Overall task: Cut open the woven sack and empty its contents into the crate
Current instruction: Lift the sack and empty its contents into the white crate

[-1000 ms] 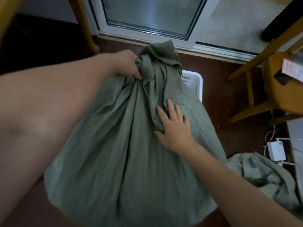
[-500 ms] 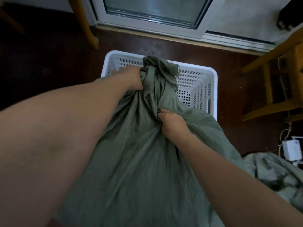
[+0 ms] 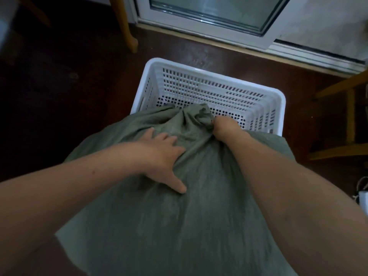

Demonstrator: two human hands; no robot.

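A grey-green woven sack (image 3: 179, 226) lies slumped in front of me, its bunched neck (image 3: 201, 114) hanging over the near rim of the white perforated crate (image 3: 219, 90). My right hand (image 3: 224, 129) is clenched around the fabric just below that neck. My left hand (image 3: 163, 158) lies flat on the sack's upper side with its fingers spread, pressing on the cloth. The sack's mouth is still gathered; its contents are hidden. The crate's far wall and part of its floor show, with nothing visible inside.
The crate stands on a dark brown floor close to a white-framed glass door (image 3: 199, 26). A wooden leg (image 3: 127, 30) stands at the back left, and a wooden chair frame (image 3: 350, 120) at the right. A white adapter with cords (image 3: 363, 202) lies at the right edge.
My left hand let go of the neck and now lies flat on the sack. My right hand shifted up to grip the neck. The sack sank lower, uncovering more of the crate.
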